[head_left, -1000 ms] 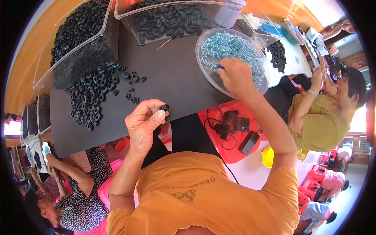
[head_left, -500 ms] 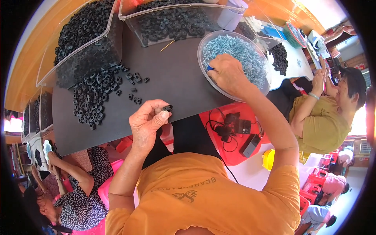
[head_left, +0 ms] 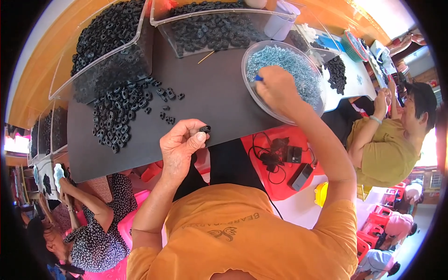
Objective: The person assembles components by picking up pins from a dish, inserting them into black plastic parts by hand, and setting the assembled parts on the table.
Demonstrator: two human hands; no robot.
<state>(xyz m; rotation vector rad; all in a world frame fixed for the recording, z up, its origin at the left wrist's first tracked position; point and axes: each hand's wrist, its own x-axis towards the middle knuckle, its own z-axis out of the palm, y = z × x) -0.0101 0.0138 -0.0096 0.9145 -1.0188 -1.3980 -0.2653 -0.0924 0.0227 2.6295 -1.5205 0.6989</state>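
In my left hand, near the table's front edge, a small black plastic part is pinched between thumb and fingertips. My right hand is over the left side of a round, clear plastic bowl. Its fingers are curled, with a small blue object showing at them; its full shape is hidden. Many tiny, shiny, pale-blue pieces, which look like small springs, fill the bowl. To the left, a pile of similar black parts lies on the dark table.
Clear bins of black parts stand at the back and left. A thin stick and a lilac cup are nearby. Below the table is a red stool with cables and black devices. People sit on both sides.
The whole view has shifted slightly. My right hand stays at the bowl with its fingers turned a little differently; my left hand keeps its hold on the black part.
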